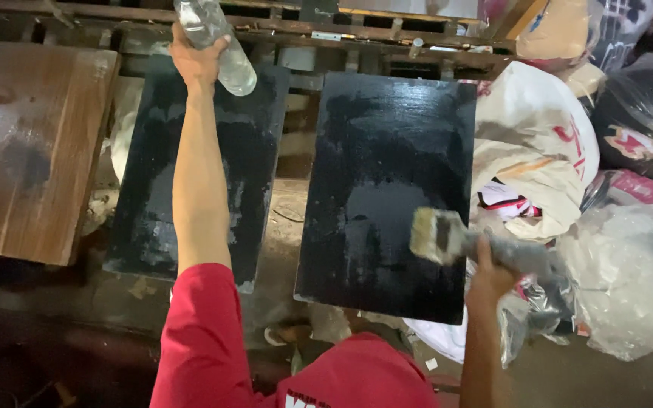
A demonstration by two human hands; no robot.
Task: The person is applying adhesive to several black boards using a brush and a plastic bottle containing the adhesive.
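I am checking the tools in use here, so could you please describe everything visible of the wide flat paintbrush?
The wide flat paintbrush has a broad head of pale, yellowish bristles and a grey, paint-smeared handle. The right hand grips the handle, the brush pointing left. Its bristles lie over the lower right part of the glossy, wet-looking black rectangular board, apparently touching it. The brush looks slightly blurred.

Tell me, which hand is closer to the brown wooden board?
Left. The left hand grips a clear bottle up beyond the matte black board, which lies beside the brown board. The right hand holds a brush over the glossy black board, farther away.
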